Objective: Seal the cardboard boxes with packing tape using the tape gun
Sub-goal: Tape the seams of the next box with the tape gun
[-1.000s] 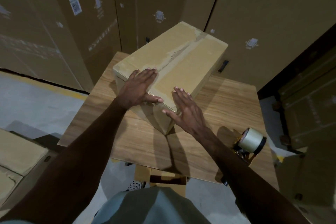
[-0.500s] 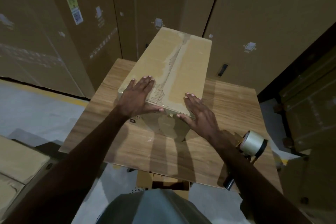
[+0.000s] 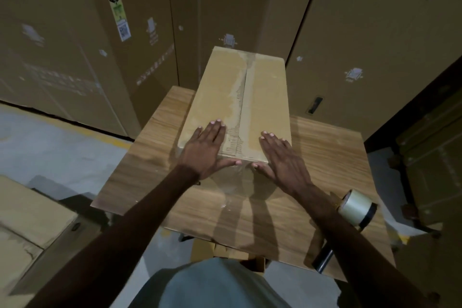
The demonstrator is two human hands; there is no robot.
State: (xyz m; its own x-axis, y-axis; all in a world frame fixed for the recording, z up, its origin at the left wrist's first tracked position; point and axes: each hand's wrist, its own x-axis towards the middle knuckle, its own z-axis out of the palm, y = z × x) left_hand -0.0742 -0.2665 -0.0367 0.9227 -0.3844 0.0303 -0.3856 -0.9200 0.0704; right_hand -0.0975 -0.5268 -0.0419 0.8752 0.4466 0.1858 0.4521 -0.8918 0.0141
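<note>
A long cardboard box [image 3: 265,97] lies lengthwise on the wooden table [image 3: 155,155], its top seam running away from me with old tape residue along it. My left hand [image 3: 206,151] presses flat on the near left flap, thumb along the near edge. On the near right flap my right hand [image 3: 281,160] lies flat too, thumb at the same edge. The tape gun [image 3: 355,210], with a pale roll of tape, lies on the table's near right part, partly hidden behind my right forearm.
Tall cardboard cartons [image 3: 100,40] wall in the back and left. More stacked boxes [image 3: 432,147] stand at the right. A flattened box [image 3: 27,220] lies on the grey floor at the lower left. A small open box [image 3: 225,252] sits under the table's near edge.
The box has turned from a diagonal lie to point straight away from me. Both hands stayed flat on its near end and turned with it.
</note>
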